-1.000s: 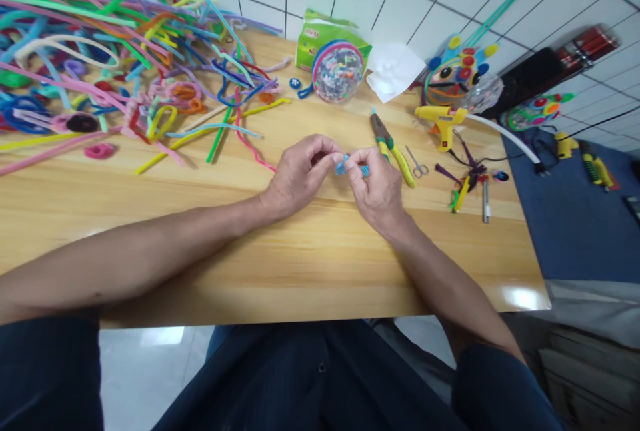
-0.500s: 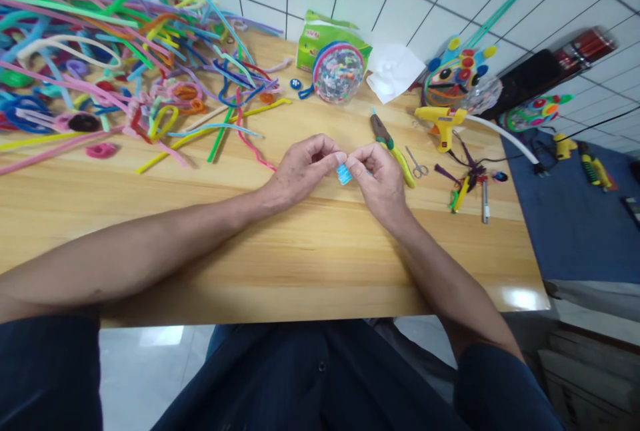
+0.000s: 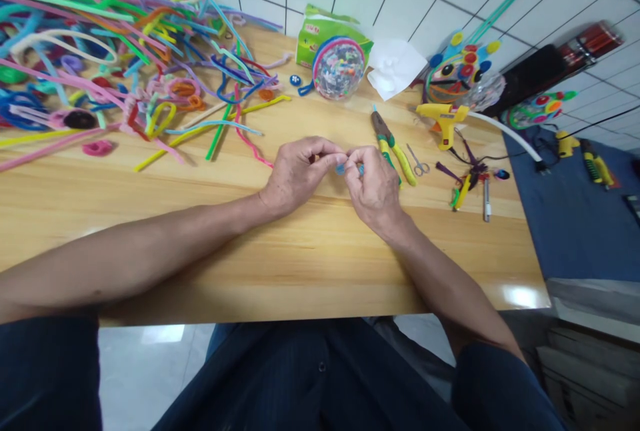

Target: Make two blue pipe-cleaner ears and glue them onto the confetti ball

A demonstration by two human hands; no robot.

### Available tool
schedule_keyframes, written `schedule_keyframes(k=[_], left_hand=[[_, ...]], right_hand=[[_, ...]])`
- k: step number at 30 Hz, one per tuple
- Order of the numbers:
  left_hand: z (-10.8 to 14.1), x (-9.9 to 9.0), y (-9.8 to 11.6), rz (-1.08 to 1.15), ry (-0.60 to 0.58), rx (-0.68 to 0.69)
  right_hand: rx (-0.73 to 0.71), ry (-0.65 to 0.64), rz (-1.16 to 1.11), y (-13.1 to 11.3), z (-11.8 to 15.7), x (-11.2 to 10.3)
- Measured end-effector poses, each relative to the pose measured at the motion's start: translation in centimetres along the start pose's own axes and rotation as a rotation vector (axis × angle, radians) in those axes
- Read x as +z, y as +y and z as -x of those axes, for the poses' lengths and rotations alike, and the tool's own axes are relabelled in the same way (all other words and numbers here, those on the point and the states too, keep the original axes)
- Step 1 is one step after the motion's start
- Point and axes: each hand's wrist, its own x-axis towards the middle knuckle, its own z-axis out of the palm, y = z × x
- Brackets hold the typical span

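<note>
Wood with pale, streaky grain and a soft sheen forms the flat tabletop (image 3: pixel 300 251), reaching closest below the dark-headed metal pliers with curved yellow-and-green handles (image 3: pixel 387 136). Just left of the pliers, the right hand (image 3: pixel 375 188) pinches a small bright-blue piece (image 3: pixel 341 169) between thumb and bent fingers; the left hand (image 3: pixel 300 174) has thumb and forefinger closed on its far side (fingertips cover most of it, so its outline and material are hard to tell). Slim silvery scissors with round loops (image 3: pixel 415 161) lie beside the pliers on the right, and beyond them a smooth yellow glue gun (image 3: pixel 443 114). Well left of the pliers sprawls a tangled heap of fuzzy, many-coloured stems (image 3: pixel 95 24). Behind the pliers, to the left, stand a clear domed case with a pink-and-blue rim (image 3: pixel 340 68) and a crinkled, glossy green packet (image 3: pixel 320 34).
</note>
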Motion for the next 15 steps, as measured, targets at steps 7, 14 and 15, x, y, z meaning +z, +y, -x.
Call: schedule_keyframes(k=[7,14,15], left_hand=[[-0.3,-0.1,0.2,0.072,-0.037,-0.032],[-0.9,-0.3,-0.2,0.379,-0.232,-0.154],[-1.0,-0.3,-0.2,0.369,-0.243,-0.156]], right_hand=[[0.228,-0.107,-0.389,-0.1,-0.9,-0.3],[0.656,-0.357,-1.153,0.6,-2.2,-0.6],[0.681,-0.382,-1.169,0.7,-2.3,-0.6]])
